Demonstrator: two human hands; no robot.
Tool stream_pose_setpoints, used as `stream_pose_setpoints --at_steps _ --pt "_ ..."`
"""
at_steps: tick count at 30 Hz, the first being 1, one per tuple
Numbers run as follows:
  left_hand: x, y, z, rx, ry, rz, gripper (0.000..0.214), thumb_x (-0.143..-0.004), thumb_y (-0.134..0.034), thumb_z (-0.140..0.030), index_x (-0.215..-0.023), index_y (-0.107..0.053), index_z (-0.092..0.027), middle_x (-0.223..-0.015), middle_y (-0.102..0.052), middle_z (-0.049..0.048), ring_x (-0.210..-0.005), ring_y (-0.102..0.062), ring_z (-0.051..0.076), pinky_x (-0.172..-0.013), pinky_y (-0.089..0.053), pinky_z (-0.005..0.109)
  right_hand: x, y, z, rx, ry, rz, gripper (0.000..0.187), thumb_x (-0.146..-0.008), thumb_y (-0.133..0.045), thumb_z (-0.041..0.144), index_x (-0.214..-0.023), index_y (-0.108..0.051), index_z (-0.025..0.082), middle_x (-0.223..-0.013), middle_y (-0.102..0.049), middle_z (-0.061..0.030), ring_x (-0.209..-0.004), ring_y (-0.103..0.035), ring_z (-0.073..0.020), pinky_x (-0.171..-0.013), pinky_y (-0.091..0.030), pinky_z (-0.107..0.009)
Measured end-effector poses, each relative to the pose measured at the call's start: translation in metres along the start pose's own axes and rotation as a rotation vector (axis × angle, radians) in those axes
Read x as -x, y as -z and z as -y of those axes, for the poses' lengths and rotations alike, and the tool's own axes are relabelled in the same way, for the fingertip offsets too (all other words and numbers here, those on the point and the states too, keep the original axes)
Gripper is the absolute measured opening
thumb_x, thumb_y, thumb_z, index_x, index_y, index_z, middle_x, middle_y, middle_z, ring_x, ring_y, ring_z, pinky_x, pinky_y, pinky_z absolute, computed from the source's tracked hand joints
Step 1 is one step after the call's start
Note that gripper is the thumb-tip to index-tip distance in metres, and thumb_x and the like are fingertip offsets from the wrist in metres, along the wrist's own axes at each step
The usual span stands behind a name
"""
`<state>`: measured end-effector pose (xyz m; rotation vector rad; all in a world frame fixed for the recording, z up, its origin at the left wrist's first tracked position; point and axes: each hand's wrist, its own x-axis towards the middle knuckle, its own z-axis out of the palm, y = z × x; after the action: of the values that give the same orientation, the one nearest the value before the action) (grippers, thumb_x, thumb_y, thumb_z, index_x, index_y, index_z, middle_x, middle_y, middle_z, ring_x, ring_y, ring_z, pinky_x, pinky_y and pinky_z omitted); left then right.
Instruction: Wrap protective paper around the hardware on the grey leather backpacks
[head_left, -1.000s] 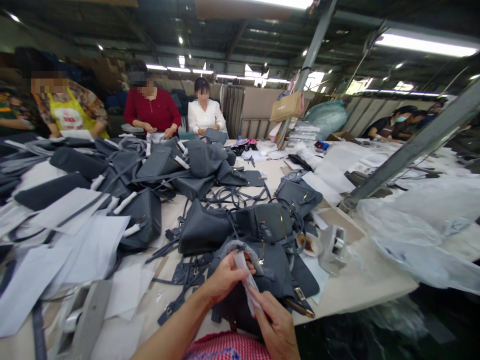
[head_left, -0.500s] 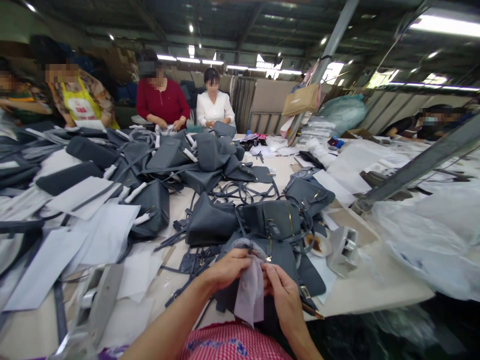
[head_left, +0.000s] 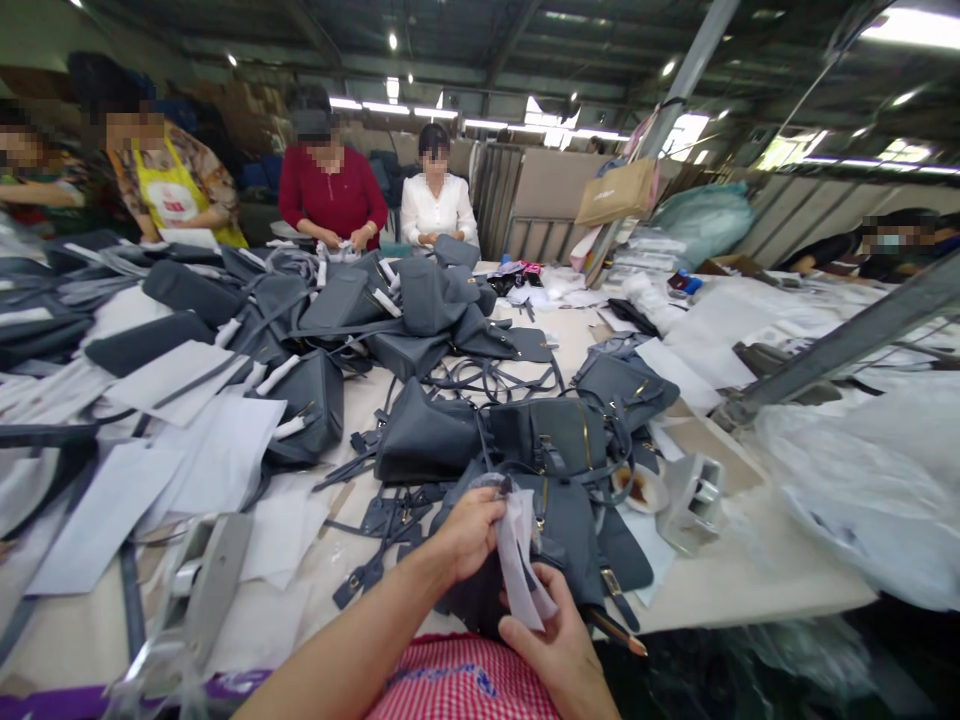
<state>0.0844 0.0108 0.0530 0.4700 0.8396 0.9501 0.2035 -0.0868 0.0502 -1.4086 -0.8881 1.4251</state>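
Note:
A strip of thin white tissue paper [head_left: 517,570] hangs at the front of a dark grey leather backpack [head_left: 566,530] close to my apron. My left hand [head_left: 471,528] is closed, pinching the paper's upper end by the bag's top handle. Lower down, my right hand [head_left: 556,628] curls round the paper's loose end, thumb and fingers on either side of it. The fingers behind the paper are partly hidden. Gold zips and buckles show on the bag. Another grey backpack [head_left: 427,435] lies just beyond it.
A heap of grey bags [head_left: 330,310] and white paper sheets [head_left: 217,460] covers the left side. Tape dispensers [head_left: 206,590] stand at both sides, beside a small dish [head_left: 641,488] on the right. A slanted metal post [head_left: 847,330] and plastic bags [head_left: 847,480] are farther right. Co-workers stand opposite.
My right hand has moved down along the tissue paper to its lower end. The paper now hangs narrower and slants right. My left hand stays near the handle; the view has shifted slightly.

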Motion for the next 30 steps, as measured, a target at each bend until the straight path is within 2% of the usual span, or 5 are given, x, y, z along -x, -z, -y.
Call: stream_pose_setpoints --at_steps 7,12,17,23,30 --pt "0.003 -0.004 -0.003 0.017 0.004 0.042 0.016 -0.063 -0.065 -0.009 -0.078 -0.064 -0.012 -0.07 -0.063 0.0035 -0.061 -0.061 0.013 -0.064 -0.049 0.026 -0.008 0.014 -0.014 0.037 0.002 -0.087 0.051 -0.069 -0.074 0.054 -0.104 -0.062 0.019 -0.078 -0.072 -0.0038 -0.066 -0.071 -0.0245 -0.063 -0.06 -0.036" --pt "-0.001 -0.006 -0.006 0.151 0.061 0.084 0.022 -0.068 -0.062 -0.006 -0.089 -0.064 -0.013 -0.059 -0.057 -0.0018 -0.053 -0.058 0.013 -0.063 -0.051 0.03 -0.003 0.028 -0.022 0.45 0.45 0.019 0.03 -0.085 -0.057 0.032 -0.11 -0.072 0.023 -0.072 -0.068 -0.0024 -0.058 -0.066 -0.0157 -0.058 -0.056 -0.023" --pt "-0.005 -0.005 -0.008 0.288 0.152 0.094 0.011 -0.08 -0.052 -0.012 -0.082 -0.062 -0.011 -0.054 -0.054 -0.0017 -0.051 -0.055 0.011 -0.074 -0.053 0.033 -0.005 0.022 -0.025 0.705 0.837 0.071 0.044 -0.082 -0.049 0.012 -0.121 -0.066 0.024 -0.093 -0.072 -0.0063 -0.079 -0.07 -0.0175 -0.072 -0.057 -0.022" --pt "0.008 0.01 -0.02 0.193 0.018 0.38 0.026 -0.062 -0.072 -0.013 -0.087 -0.062 -0.012 -0.094 -0.069 0.0105 -0.09 -0.066 0.021 -0.096 -0.044 0.038 -0.003 0.01 -0.022 0.766 0.843 0.065 0.054 -0.081 -0.051 0.012 -0.134 -0.055 0.021 -0.105 -0.07 -0.0086 -0.094 -0.069 -0.0204 -0.084 -0.056 -0.025" --pt "0.011 0.018 -0.02 -0.12 0.029 0.279 0.031 -0.06 -0.059 -0.007 -0.089 -0.056 -0.015 -0.09 -0.072 0.0102 -0.084 -0.068 0.021 -0.085 -0.048 0.037 -0.004 0.01 -0.006 0.711 0.641 0.193 0.037 -0.086 -0.055 0.033 -0.119 -0.068 0.021 -0.093 -0.072 -0.0076 -0.078 -0.069 -0.0194 -0.068 -0.056 -0.023"
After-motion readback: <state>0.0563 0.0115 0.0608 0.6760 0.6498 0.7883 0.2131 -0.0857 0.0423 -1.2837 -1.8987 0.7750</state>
